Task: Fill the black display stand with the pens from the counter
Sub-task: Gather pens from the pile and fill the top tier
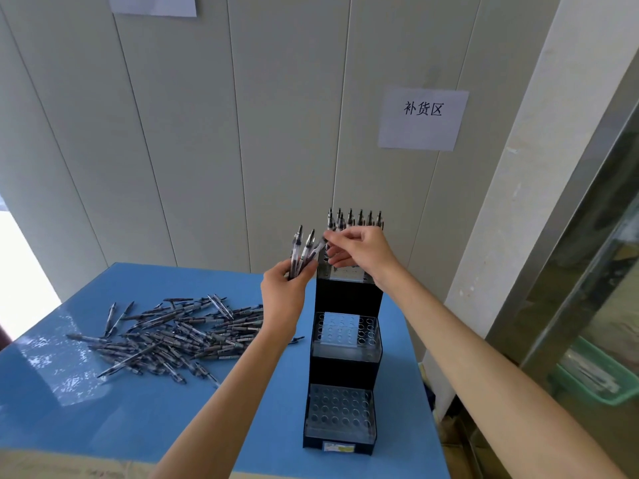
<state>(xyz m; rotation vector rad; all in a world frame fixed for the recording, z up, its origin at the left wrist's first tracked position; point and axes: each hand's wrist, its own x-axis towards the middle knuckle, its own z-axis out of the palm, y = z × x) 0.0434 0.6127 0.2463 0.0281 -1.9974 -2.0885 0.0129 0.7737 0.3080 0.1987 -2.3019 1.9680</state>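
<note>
- Stand (pixel 345 305) sits at the counter's (pixel 138 426) right edge, near the wall; all places below are rel. to it.
- My L hand (pixel 281 288), just left of the top tier, grips a bunch of pens (pixel 304 252), tips up.
- My R hand (pixel 359 250), at the top tier, pinches one pen (pixel 321 244) by its end, apparently pulling it from the bunch.
- Progress: back row of top tier holds approx. a row of pens (pixel 356 217); rest of that tier is hidden by my hand. Mid and bottom tiers show empty holes.
- Left to do: most of it, I'd say; big pile (pixel 173 333) lies left of the stand.
- Room: open counter in front and left; right side tight vs. edge and wall.
</note>
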